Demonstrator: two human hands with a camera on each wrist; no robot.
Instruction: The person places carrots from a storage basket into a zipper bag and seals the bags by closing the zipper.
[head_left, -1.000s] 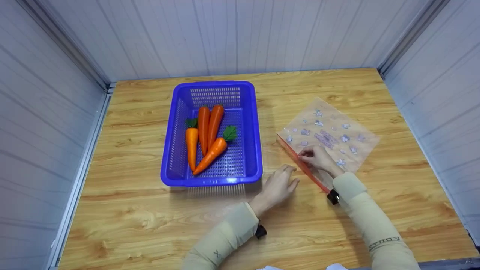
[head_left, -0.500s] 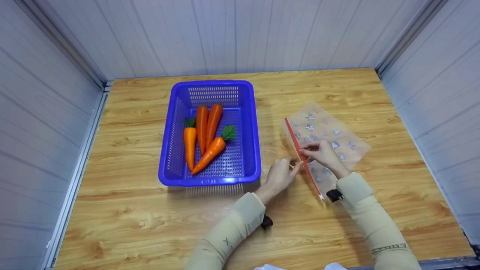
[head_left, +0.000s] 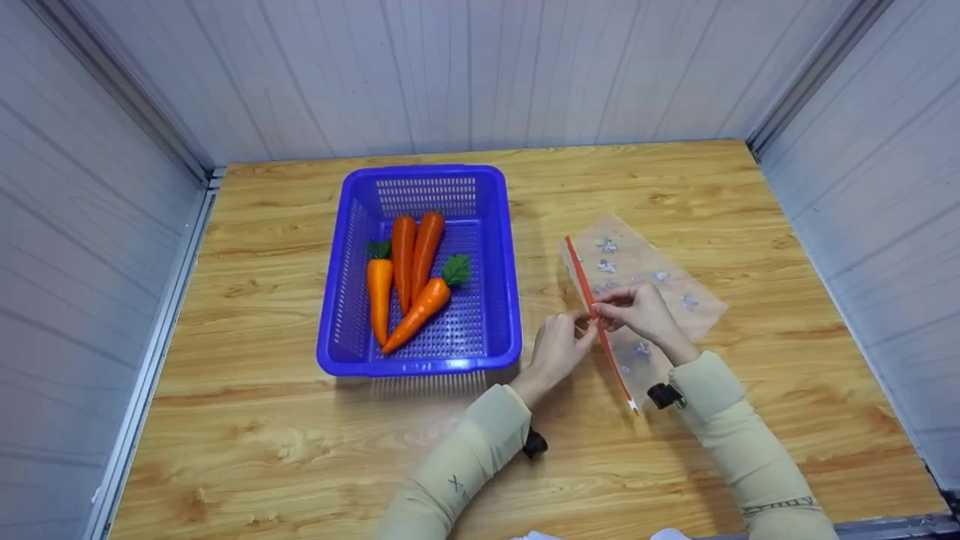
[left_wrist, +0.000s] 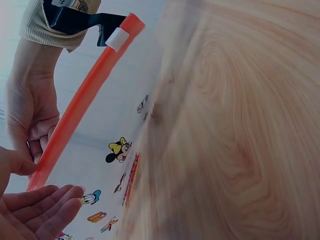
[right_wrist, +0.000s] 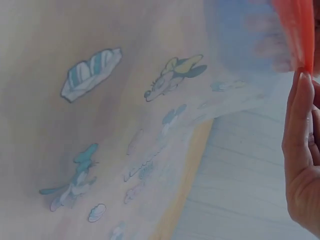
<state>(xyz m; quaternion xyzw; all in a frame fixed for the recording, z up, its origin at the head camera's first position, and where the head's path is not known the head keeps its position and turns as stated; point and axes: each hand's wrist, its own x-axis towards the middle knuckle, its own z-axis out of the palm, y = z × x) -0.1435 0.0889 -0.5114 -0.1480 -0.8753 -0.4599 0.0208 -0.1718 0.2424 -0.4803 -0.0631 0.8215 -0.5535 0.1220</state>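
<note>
A clear zip bag (head_left: 686, 300) printed with cartoon figures is raised partly off the table, right of the basket. Its red zip strip (head_left: 577, 266) runs slantwise toward the front, with a white slider (head_left: 632, 405) at the near end. My right hand (head_left: 645, 315) pinches the strip near its middle between thumb and fingers. Facing it from the left, my left hand (head_left: 556, 351) grips the same stretch of the strip between thumb and fingers. In the left wrist view, the slider (left_wrist: 117, 39) shows at the strip's upper end, away from both hands.
A blue plastic basket (head_left: 420, 366) stands left of the hands. Several carrots lie in it, among them an orange carrot (head_left: 424, 311) with a green leaf. The wooden table (head_left: 262, 435) is bounded by pale panels (head_left: 525, 75) at the back and both sides.
My left hand has moved right from the table onto the zip strip. The bag, lying flat before, is now lifted and turned, its strip more upright in view. My right hand keeps its pinch.
</note>
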